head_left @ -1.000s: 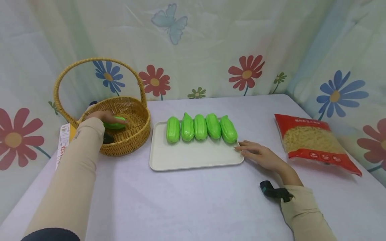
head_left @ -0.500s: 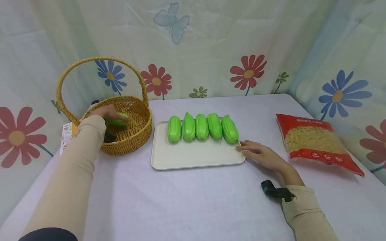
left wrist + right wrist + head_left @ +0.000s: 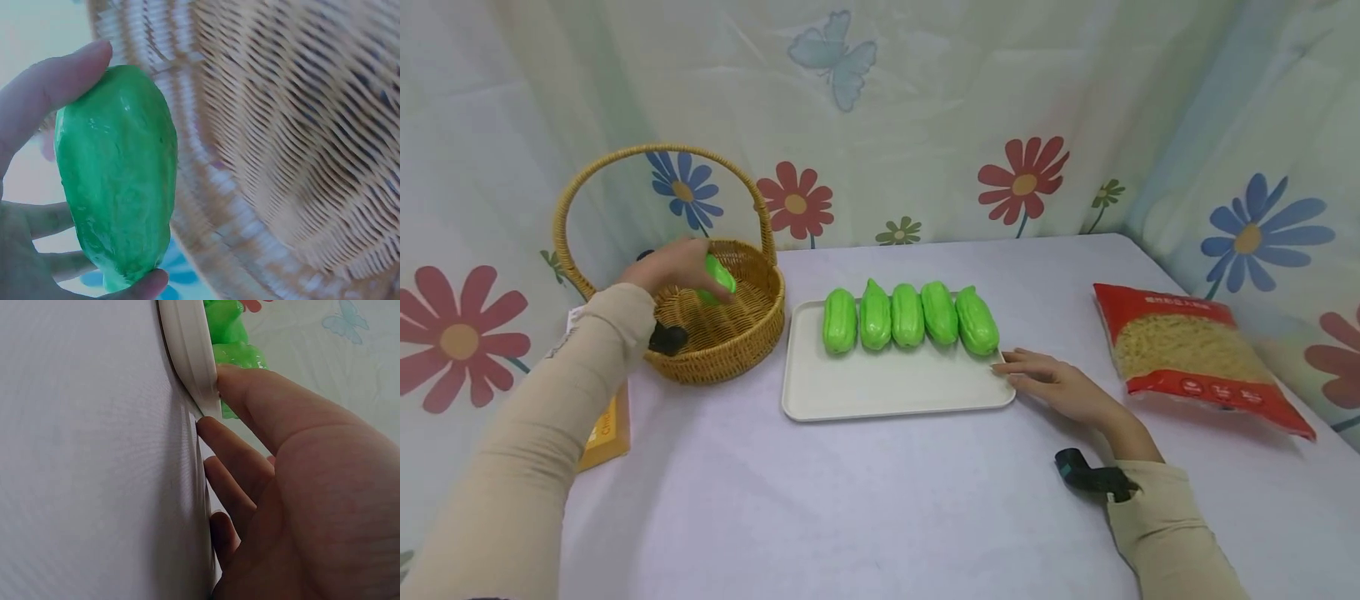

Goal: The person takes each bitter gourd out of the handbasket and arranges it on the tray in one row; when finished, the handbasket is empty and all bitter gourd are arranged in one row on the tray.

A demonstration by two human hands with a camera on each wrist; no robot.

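Observation:
In the head view my left hand (image 3: 676, 265) holds a glossy green gourd-shaped vegetable (image 3: 718, 280) over the wicker basket (image 3: 758, 333). The left wrist view shows the thumb at one end of this gourd (image 3: 119, 175) and fingers curled round its other end, with the basket's woven inside (image 3: 300, 137) beside it. Several similar green gourds (image 3: 907, 317) lie in a row along the back of a white tray (image 3: 887, 392). My right hand (image 3: 1060, 390) rests at the tray's right edge. Seen from the right wrist, the thumb touches the tray rim (image 3: 190, 350), and the other fingers lie on the tablecloth.
A red bag of pasta (image 3: 1198, 350) lies to the right of the tray. A yellow box (image 3: 610, 429) stands left of the basket, partly behind the left sleeve. The basket's tall handle (image 3: 662, 150) arches over it. A flowered curtain (image 3: 910, 100) hangs behind the table.
My left hand has lifted the green gourd up from inside the basket, toward its rim. More of the yellow box now shows. The right hand stays at the tray's edge.

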